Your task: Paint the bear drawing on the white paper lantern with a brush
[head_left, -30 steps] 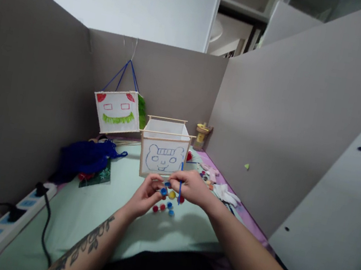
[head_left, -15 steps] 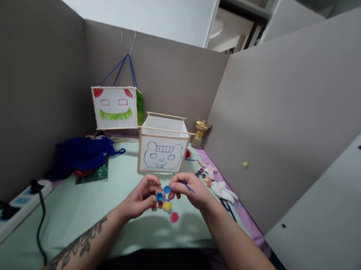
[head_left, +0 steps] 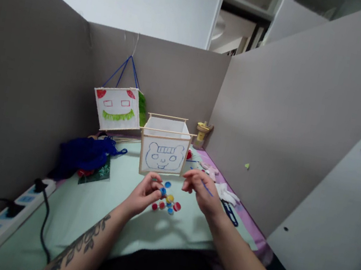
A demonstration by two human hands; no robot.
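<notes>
On the tabletop (head_left: 134,236), just below the fingers of the left hand (head_left: 143,198), a bunch of little red and blue pots (head_left: 154,206) can be seen. By the left fingers, nearly pressed together, a small blue pot (head_left: 163,191) is pinched. A yellow pot (head_left: 170,198) and a pinkish-red pot (head_left: 176,206) stick out to the right of them and seem to be joined to it. Just past those fingertips, what looks like a blue lid (head_left: 168,184) is seen flipped up. By the right hand (head_left: 203,192), its fingers loosely curled, a thin blue brush (head_left: 207,189) is held; how tight cannot be told. The blue pot should be held level so nothing is spilled, and the brush should be gripped nearer its tip so it can be steered. Beyond both hands' fingers, a paper box (head_left: 164,155) is stood upright, and it should not be bumped.
</notes>
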